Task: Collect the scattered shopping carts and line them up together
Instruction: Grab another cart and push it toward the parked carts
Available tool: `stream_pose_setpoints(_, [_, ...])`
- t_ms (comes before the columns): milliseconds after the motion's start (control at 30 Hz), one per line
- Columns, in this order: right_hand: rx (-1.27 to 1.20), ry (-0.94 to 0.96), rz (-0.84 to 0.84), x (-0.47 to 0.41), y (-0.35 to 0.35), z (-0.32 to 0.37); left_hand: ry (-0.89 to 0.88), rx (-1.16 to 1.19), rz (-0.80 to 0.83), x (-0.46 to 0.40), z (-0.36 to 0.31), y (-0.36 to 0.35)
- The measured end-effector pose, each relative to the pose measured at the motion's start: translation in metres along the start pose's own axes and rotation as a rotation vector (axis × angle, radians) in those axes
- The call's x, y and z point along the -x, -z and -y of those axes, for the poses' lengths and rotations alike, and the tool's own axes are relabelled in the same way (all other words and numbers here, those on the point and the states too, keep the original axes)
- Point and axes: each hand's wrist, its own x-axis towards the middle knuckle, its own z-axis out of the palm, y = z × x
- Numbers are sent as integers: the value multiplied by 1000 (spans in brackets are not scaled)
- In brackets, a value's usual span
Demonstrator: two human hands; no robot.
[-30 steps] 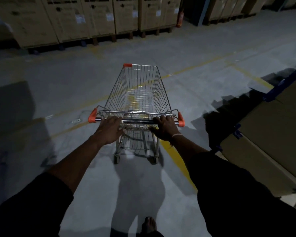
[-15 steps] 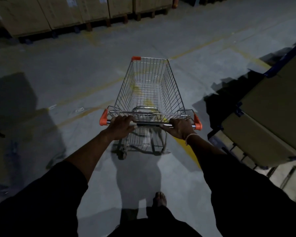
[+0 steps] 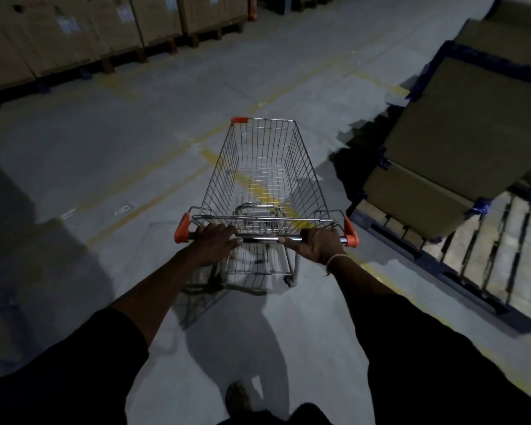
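Arms outstretched, left hand (image 3: pixel 216 241) and right hand (image 3: pixel 318 247) each grip the cart handle (image 3: pixel 261 239).

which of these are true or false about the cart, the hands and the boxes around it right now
1. Both hands grip the cart's handle bar. True: the left hand and the right hand are curled round the handle bar of the shopping cart.
2. The cart's basket is full of boxes. False: nothing shows inside the wire basket; the floor shows through it.
3. The handle's end caps are orange. True: one orange cap sits at each end.
4. Cardboard boxes on a pallet stand to the right of the cart. True: the cardboard boxes are on the right.
5. A second cart is nested into this one. False: only one cart is in view.
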Motion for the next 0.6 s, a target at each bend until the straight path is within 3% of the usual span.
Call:
stream_pose_setpoints(367, [-87, -112, 16, 186, -16, -34, -99, 63, 25, 114, -102, -61])
stream_pose_setpoints(600, [-69, -224, -16, 326, -40, -54, -206, -42, -22, 187, -169, -113])
